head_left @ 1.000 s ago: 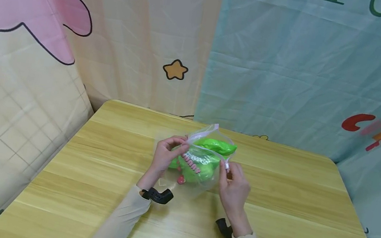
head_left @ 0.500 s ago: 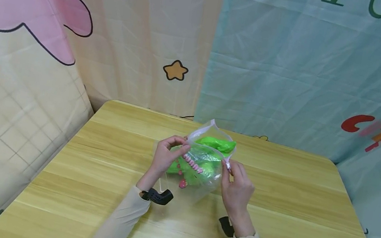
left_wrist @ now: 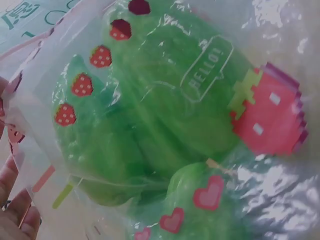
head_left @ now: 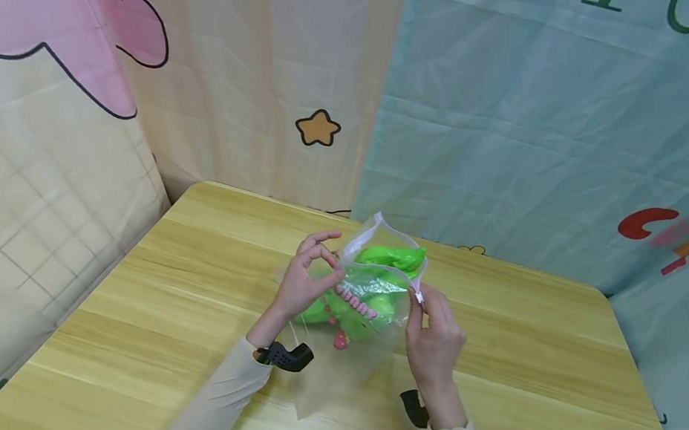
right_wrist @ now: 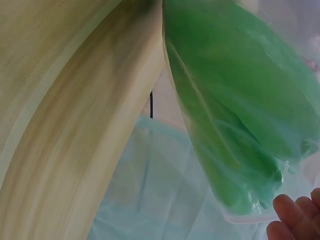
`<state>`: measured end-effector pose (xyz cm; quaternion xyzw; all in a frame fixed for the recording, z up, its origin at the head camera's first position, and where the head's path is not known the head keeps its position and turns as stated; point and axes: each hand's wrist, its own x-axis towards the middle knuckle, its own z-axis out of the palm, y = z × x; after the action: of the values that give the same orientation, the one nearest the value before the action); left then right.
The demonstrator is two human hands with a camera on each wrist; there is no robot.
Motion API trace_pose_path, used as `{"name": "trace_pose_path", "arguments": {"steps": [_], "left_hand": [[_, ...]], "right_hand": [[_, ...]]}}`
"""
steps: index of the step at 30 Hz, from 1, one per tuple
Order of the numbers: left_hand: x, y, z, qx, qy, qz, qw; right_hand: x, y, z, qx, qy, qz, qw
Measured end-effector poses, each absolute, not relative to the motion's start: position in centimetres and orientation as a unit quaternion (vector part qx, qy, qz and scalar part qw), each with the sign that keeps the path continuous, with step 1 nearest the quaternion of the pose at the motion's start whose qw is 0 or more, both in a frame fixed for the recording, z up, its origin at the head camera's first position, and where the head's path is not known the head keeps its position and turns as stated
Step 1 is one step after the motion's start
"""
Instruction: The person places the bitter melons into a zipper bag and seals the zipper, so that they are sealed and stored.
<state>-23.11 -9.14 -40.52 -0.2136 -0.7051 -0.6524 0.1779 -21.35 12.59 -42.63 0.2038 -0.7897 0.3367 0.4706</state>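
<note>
A clear zip bag (head_left: 358,302) with a white slider is held up over the table, its mouth gaping toward the far side. Glossy green things (head_left: 390,257) bulge inside it; their kind is hidden by folds and glare. Strawberries, hearts and "HELLO!" are printed on the bag's front (left_wrist: 207,70). My left hand (head_left: 301,283) pinches the left end of the near rim between thumb and a fingertip, other fingers raised. At the right corner, beside the slider, my right hand (head_left: 438,341) pinches the rim. In the right wrist view, fingertips (right_wrist: 295,217) show by the bag's edge.
The wooden table (head_left: 559,399) has its far edge close behind the bag. Printed curtains (head_left: 534,125) hang behind and along both sides. Each wrist carries a black camera mount (head_left: 292,357).
The right hand has shifted slightly right and down with its corner. The bag's mouth gapes a little wider and its lower end hangs further down. Some left fingers have lifted off.
</note>
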Motion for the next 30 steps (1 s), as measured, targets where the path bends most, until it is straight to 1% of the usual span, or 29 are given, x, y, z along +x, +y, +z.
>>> {"name": "trace_pose_path", "arguments": {"steps": [5,13,22,25,29,30], "left_hand": [[-23.1,-9.3,-40.4,-0.253,-0.696,-0.652,0.162],[-23.1,-9.7,-40.2,-0.276,-0.687,-0.658,0.135],[-23.0,-10.3,-39.8,-0.317,-0.682,-0.652,0.097],[-23.9,-10.6,-41.2,-0.324,-0.679,-0.653,0.087],[-25.1,-10.9,-43.0,-0.323,-0.680,-0.652,0.085],[-25.1,-10.9,-42.9,-0.320,-0.682,-0.653,0.084]], "right_hand": [[-21.5,12.9,-42.4,0.222,-0.783,0.334,0.475],[-21.5,13.4,-42.1,0.271,-0.769,0.325,0.480],[-21.3,13.9,-41.5,0.316,-0.747,0.306,0.500],[-21.2,13.9,-41.3,0.328,-0.739,0.301,0.506],[-21.2,13.9,-41.2,0.343,-0.727,0.294,0.518],[-21.2,13.9,-41.2,0.346,-0.724,0.292,0.521]]}}
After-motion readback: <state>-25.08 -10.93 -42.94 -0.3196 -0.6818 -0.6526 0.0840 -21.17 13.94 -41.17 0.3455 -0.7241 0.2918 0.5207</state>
